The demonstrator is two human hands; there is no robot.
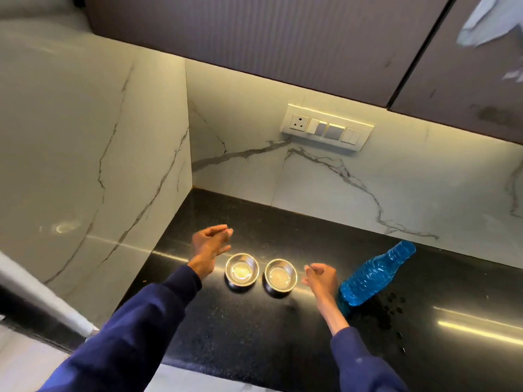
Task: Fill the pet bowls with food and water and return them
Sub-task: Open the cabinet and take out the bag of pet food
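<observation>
Head view: left hand [209,247] and right hand [321,280], fingers loose and empty, flank two steel bowls [242,270] at lower centre; blue bottle [373,274] right

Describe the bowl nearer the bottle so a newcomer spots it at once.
On the glossy black countertop below the white switch panel sit two small round steel bowls. The one meant is the right-hand bowl, nearest the blue plastic bottle; the left-hand bowl lies toward the marble corner.

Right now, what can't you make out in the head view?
Head view:
left bowl, right bowl: glare on steel hides whether anything is inside.
blue bottle: base partly behind the right hand; fill level unclear through tint.
dark spots beside it: too small to identify.
white shape, top right: blurred, cut by the edge.
</observation>
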